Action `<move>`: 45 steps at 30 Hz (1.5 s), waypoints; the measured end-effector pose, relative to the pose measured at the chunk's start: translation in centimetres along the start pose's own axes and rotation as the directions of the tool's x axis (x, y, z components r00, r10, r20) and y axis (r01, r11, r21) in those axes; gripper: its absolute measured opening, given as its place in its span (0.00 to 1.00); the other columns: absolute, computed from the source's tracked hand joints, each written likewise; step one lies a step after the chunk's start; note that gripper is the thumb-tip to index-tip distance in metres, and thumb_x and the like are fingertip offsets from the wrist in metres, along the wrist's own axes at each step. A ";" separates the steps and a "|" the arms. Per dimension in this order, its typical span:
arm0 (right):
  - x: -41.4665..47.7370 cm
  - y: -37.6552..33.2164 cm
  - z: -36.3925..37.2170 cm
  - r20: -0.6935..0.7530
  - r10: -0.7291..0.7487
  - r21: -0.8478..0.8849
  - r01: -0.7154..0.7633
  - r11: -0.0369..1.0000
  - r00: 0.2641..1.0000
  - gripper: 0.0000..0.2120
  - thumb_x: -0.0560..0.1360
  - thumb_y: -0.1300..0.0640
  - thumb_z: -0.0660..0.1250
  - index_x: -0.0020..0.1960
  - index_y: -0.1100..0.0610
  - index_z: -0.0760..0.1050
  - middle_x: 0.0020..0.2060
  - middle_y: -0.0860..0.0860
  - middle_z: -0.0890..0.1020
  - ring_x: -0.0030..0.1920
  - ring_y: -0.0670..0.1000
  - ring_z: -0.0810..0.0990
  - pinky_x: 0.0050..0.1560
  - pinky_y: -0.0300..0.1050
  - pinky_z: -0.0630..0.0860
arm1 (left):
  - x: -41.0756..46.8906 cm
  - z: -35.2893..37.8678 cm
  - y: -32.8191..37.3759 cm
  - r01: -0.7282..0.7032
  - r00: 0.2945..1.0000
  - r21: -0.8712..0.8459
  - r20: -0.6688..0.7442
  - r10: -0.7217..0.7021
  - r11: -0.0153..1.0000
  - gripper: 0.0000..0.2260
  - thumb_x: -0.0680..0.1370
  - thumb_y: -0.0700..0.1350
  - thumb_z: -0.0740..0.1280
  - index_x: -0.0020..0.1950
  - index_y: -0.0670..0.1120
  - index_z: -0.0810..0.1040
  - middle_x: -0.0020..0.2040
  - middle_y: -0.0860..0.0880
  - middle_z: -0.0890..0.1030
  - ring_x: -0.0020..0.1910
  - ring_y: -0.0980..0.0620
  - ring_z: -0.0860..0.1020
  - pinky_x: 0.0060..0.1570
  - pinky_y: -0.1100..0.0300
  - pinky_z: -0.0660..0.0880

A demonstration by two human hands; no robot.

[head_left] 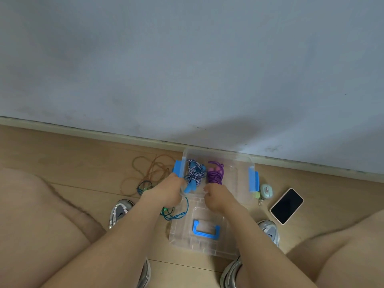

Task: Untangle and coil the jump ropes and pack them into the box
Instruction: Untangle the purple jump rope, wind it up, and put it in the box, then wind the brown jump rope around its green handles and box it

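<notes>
A clear plastic box (239,163) with blue side latches stands on the floor against the wall. Inside it lie a coiled blue-and-white rope with blue handles (194,173) and a coiled purple rope with pink handles (215,173). My left hand (166,189) grips the box's near left rim beside the blue rope. My right hand (217,195) has its fingers curled at the near rim, just below the purple rope. A tangled orange-brown rope (149,169) lies on the floor left of the box. A teal rope (176,213) trails under my left wrist.
The box's clear lid (199,242) with a blue handle lies flat in front of the box. A phone (286,205) and a small oval case with a keychain (266,191) sit to the right. My knees and shoes flank the lid.
</notes>
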State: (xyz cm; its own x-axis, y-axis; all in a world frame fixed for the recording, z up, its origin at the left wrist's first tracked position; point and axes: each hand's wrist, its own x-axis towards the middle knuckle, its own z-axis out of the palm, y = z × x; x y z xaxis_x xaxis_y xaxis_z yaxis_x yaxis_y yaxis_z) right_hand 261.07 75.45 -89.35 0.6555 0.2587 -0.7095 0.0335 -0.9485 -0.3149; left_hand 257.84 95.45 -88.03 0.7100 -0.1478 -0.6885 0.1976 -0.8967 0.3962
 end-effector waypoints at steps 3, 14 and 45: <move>-0.7 -0.4 -1.0 -0.089 -0.031 0.007 0.032 0.999 0.996 0.14 0.79 0.60 0.59 0.59 0.55 0.80 0.56 0.54 0.82 0.59 0.60 0.79 0.60 0.53 0.76 | -0.6 -0.4 0.2 0.027 0.995 -0.013 -0.091 -0.028 1.000 0.13 0.82 0.39 0.67 0.66 0.38 0.80 0.62 0.40 0.81 0.62 0.41 0.79 0.61 0.51 0.77; -5.2 -5.4 -2.1 -0.202 -0.180 0.111 0.205 0.972 0.963 0.19 0.79 0.63 0.59 0.65 0.57 0.83 0.60 0.54 0.86 0.61 0.56 0.83 0.62 0.50 0.79 | -6.4 -4.0 0.3 0.078 0.823 -0.488 -0.461 -0.333 0.869 0.09 0.78 0.38 0.67 0.41 0.48 0.83 0.39 0.48 0.83 0.44 0.43 0.83 0.50 0.49 0.83; -8.5 -11.4 -2.8 -0.194 -0.007 0.921 0.184 0.344 0.981 0.12 0.87 0.49 0.58 0.57 0.59 0.66 0.38 0.58 0.72 0.32 0.62 0.85 0.46 0.75 0.82 | -7.9 -4.4 -3.0 0.093 0.895 -0.401 -0.367 -0.253 0.912 0.21 0.79 0.32 0.62 0.71 0.45 0.80 0.70 0.45 0.79 0.69 0.43 0.78 0.65 0.57 0.73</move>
State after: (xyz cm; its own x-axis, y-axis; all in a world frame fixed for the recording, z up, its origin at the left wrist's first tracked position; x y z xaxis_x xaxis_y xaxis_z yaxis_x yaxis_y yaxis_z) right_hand 257.20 83.52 -77.94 0.7888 0.2250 -0.5720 -0.5625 -0.1107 -0.8193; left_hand 254.63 101.12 -81.04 0.8338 0.2472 -0.4936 0.5168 -0.6639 0.5405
